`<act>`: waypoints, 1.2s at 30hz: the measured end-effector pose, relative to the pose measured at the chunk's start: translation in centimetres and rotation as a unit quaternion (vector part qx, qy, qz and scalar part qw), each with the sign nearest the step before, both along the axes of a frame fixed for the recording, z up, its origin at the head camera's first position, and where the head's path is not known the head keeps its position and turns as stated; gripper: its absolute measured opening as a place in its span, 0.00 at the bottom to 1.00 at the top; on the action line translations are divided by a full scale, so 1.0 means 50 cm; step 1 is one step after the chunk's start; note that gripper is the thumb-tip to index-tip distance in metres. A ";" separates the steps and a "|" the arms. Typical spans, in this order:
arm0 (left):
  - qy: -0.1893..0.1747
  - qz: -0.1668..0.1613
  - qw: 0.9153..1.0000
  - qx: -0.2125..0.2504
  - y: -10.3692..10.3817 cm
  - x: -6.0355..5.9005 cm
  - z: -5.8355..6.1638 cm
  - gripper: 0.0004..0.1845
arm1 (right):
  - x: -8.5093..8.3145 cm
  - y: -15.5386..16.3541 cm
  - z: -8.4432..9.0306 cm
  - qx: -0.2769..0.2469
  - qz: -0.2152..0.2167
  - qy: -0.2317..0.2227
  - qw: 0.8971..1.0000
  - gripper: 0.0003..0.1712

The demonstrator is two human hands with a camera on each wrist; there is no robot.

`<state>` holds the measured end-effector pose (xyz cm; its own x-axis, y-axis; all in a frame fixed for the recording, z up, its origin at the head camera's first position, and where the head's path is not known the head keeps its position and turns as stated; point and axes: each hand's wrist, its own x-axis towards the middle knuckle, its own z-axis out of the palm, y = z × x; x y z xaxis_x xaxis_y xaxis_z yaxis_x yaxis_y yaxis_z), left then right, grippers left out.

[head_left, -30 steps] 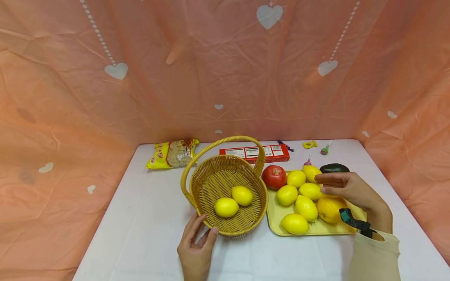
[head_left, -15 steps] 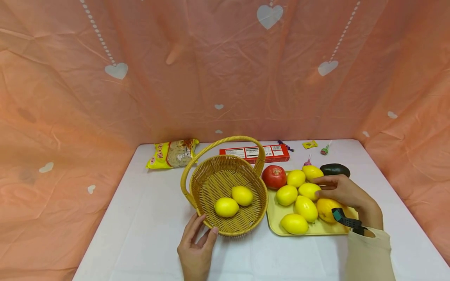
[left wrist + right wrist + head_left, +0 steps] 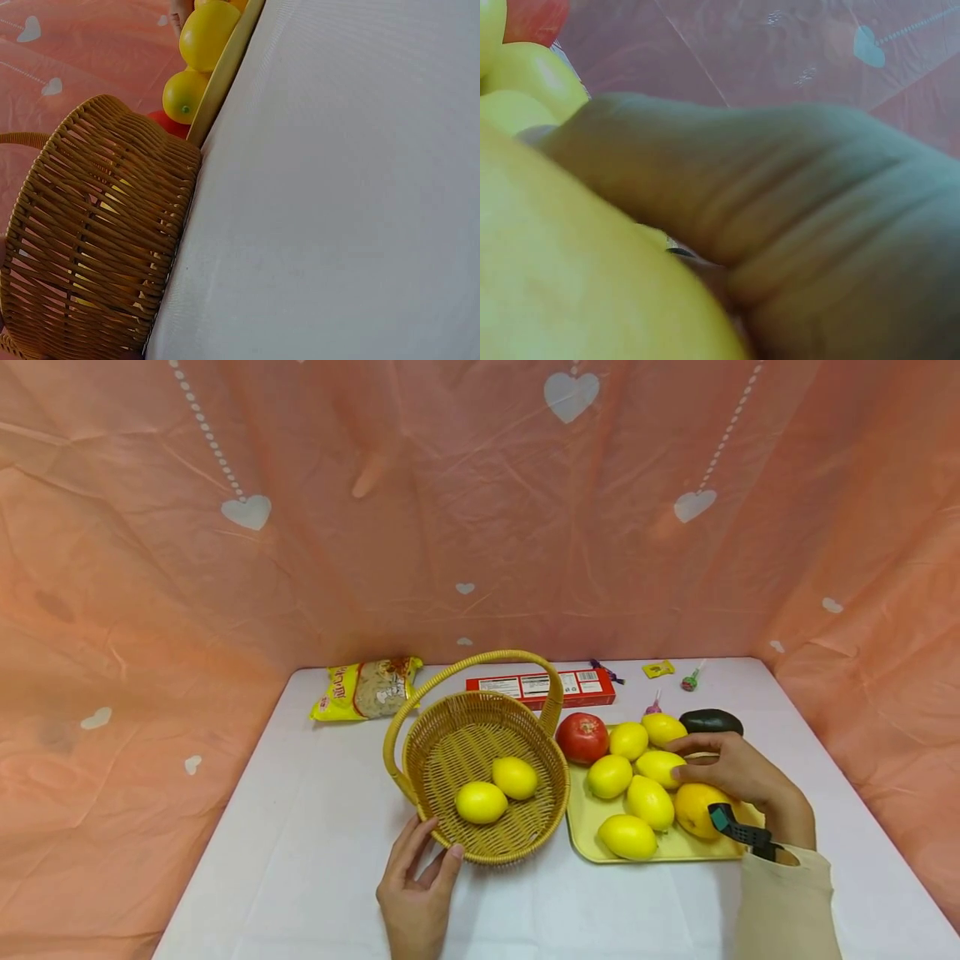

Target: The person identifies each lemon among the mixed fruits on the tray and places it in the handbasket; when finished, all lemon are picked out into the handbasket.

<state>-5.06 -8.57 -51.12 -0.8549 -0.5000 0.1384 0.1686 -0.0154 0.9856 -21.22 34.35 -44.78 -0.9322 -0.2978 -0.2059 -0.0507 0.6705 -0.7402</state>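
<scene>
Cream long sleeve (image 3: 783, 902), black and teal wrist strap (image 3: 738, 832)

basket (image 3: 480, 752): table (image 3: 300, 860) centre, two lemons (image 3: 497, 790) in it
tray (image 3: 592, 835): just right of basket, touching
on tray: lemons, pomegranate (image 3: 582, 737) at back left
avocado (image 3: 711, 722): behind tray
box (image 3: 542, 686), noodle packet (image 3: 366, 688): behind basket

Both hands' fingers (image 3: 686, 758) seemingly curled
</scene>
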 end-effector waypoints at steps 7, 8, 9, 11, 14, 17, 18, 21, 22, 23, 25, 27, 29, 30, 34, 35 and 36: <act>-0.011 0.005 1.000 -0.009 0.000 0.001 0.003 0.26 | 0.005 0.005 0.005 0.023 -0.009 0.028 0.999 0.29; -0.014 0.005 1.000 -0.010 0.001 0.001 0.004 0.26 | 0.009 0.006 0.011 0.025 -0.011 0.039 0.999 0.28; -0.016 0.005 1.000 -0.009 0.001 0.002 0.004 0.26 | 0.012 0.007 0.017 0.021 -0.016 0.051 0.998 0.28; -0.018 0.006 1.000 -0.009 0.001 0.002 0.005 0.26 | 0.022 0.007 0.033 -0.008 -0.027 0.074 0.997 0.26; -0.016 0.007 1.000 -0.004 0.001 0.002 0.004 0.26 | 0.037 -0.001 0.060 -0.072 -0.024 0.107 0.991 0.25; -0.011 0.008 1.000 -0.001 0.001 0.001 0.003 0.26 | 0.046 -0.015 0.083 -0.130 0.004 0.124 0.984 0.23; -0.010 0.008 1.000 0.000 0.001 0.000 0.003 0.26 | 0.047 -0.021 0.088 -0.144 0.016 0.129 0.981 0.23; -0.008 0.009 1.000 -0.001 0.000 0.000 0.001 0.25 | 0.047 -0.040 0.099 -0.179 0.058 0.140 0.972 0.23; -0.008 0.009 1.000 -0.002 0.000 -0.001 0.001 0.25 | 0.046 -0.048 0.101 -0.189 0.074 0.142 0.969 0.23; -0.008 0.010 1.000 -0.003 -0.001 -0.001 0.000 0.25 | 0.045 -0.056 0.102 -0.198 0.087 0.143 0.966 0.24; -0.008 0.012 1.000 -0.004 -0.001 0.000 0.000 0.25 | 0.042 -0.074 0.103 -0.211 0.110 0.143 0.961 0.24; -0.010 0.014 1.000 -0.006 -0.001 0.000 0.000 0.25 | 0.038 -0.093 0.101 -0.218 0.129 0.142 0.957 0.24; -0.012 0.014 1.000 -0.007 -0.001 0.000 0.000 0.25 | 0.033 -0.114 0.097 -0.222 0.143 0.136 0.955 0.24; -0.012 0.014 1.000 -0.007 0.000 0.000 0.001 0.25 | 0.030 -0.126 0.094 -0.224 0.152 0.130 0.954 0.24; -0.011 0.011 1.000 -0.004 0.001 0.000 0.003 0.25 | 0.023 -0.173 0.081 -0.218 0.187 0.099 0.953 0.24; -0.010 0.011 1.000 -0.003 0.001 0.000 0.003 0.25 | 0.022 -0.186 0.077 -0.215 0.195 0.091 0.953 0.24; -0.007 0.010 1.000 -0.003 0.002 0.000 0.004 0.25 | 0.022 -0.198 0.073 -0.212 0.202 0.082 0.953 0.24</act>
